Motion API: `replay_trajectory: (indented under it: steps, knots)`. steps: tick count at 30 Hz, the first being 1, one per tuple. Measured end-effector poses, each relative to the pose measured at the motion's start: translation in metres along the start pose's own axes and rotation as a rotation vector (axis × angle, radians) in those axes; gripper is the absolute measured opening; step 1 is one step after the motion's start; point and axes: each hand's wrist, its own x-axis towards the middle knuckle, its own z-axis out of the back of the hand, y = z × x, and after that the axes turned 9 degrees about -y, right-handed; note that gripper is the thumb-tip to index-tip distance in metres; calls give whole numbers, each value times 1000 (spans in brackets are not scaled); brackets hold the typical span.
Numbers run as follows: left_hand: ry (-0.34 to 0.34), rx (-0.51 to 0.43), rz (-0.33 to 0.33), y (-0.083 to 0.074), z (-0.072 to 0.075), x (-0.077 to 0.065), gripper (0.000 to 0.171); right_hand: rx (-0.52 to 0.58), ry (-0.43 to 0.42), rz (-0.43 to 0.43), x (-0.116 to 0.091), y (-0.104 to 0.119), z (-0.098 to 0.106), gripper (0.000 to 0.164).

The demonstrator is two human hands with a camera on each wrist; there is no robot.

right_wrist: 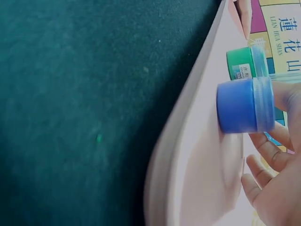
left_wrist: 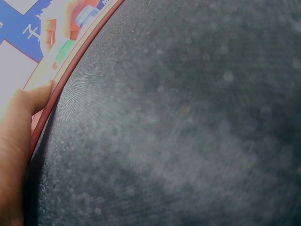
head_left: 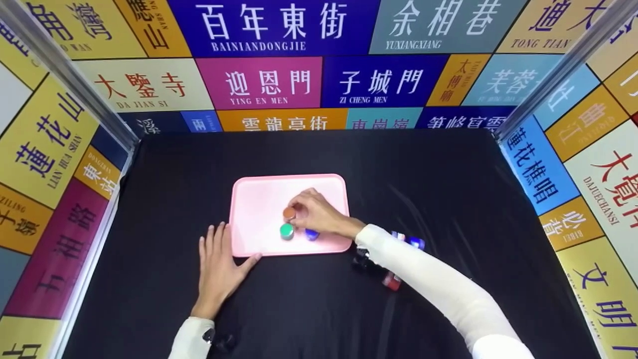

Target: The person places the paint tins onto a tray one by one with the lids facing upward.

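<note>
A pink tray (head_left: 259,199) lies on the black tabletop. Over its middle my right hand (head_left: 319,212) pinches an orange paint jar (head_left: 289,214) between thumb and fingers. Just in front of that jar stands a green paint jar (head_left: 286,231), while a blue paint jar (head_left: 312,234) sits under the right wrist, partly covered in the head view. Clear lids show on the blue jar (right_wrist: 237,106) and the green jar (right_wrist: 241,63) in the right wrist view. My left hand (head_left: 219,264) lies spread at the tray's left front corner, its thumb touching the rim.
To the right of the tray, partly hidden by the right sleeve, lie a red jar (head_left: 392,281) and a blue one (head_left: 416,243). Printed panels (head_left: 269,82) with Chinese characters wall in the table at the back and both sides.
</note>
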Motion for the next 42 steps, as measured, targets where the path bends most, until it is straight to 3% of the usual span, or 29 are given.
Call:
replay_trajectory:
  steps: [9,21,42]
  knots:
    - [0,0,5,-1,1,0,118,-36,3,-43,-12,-5,36,38]
    - [-11,-11,2,2,1,-1,118,-89,-35,-39,-28,-10,73,39]
    - [0,-7,2,1,-1,0,118,-94,-133,-119,-86,-32,126,38]
